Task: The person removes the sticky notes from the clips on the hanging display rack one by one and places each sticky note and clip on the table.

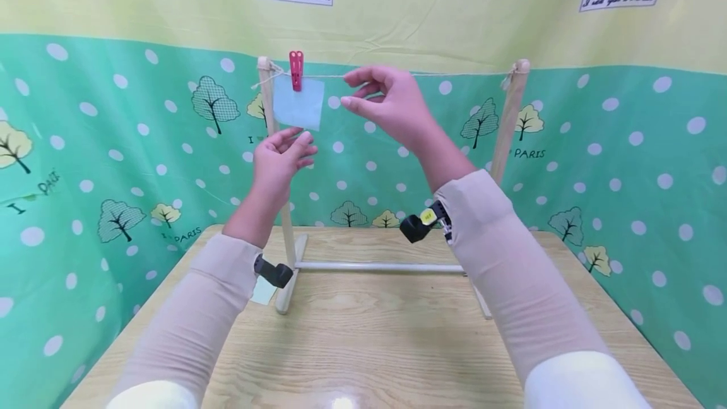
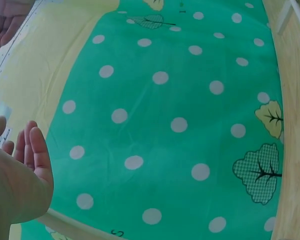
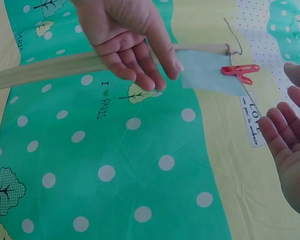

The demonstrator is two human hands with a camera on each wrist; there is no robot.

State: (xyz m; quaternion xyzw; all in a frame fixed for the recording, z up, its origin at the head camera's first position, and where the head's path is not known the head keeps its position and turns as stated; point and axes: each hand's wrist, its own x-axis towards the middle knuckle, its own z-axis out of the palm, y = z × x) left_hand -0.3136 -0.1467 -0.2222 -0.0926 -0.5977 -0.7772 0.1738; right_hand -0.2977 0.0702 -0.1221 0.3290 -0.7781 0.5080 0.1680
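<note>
A light blue square of paper [image 1: 298, 103] hangs from a string [image 1: 443, 74], with a red clothespin [image 1: 296, 71] clipped over its top edge. Just under the paper's lower edge is my left hand [image 1: 281, 160], its fingers loosely bent and holding nothing. My right hand [image 1: 389, 103] is to the right of the paper by the string, thumb and fingers apart with nothing between them. In the right wrist view the clothespin [image 3: 240, 72] grips the paper [image 3: 210, 72] near the string, and the left hand's fingertips [image 3: 176, 67] are right beside the paper's lower edge.
The string runs between two wooden posts [image 1: 509, 118], joined low down by a white bar [image 1: 380, 266] above the wooden table [image 1: 363, 333]. A pale sheet of paper [image 1: 264, 291] lies by the left post's foot, partly behind my left wrist camera [image 1: 275, 272]. A patterned curtain [image 1: 363, 163] hangs behind.
</note>
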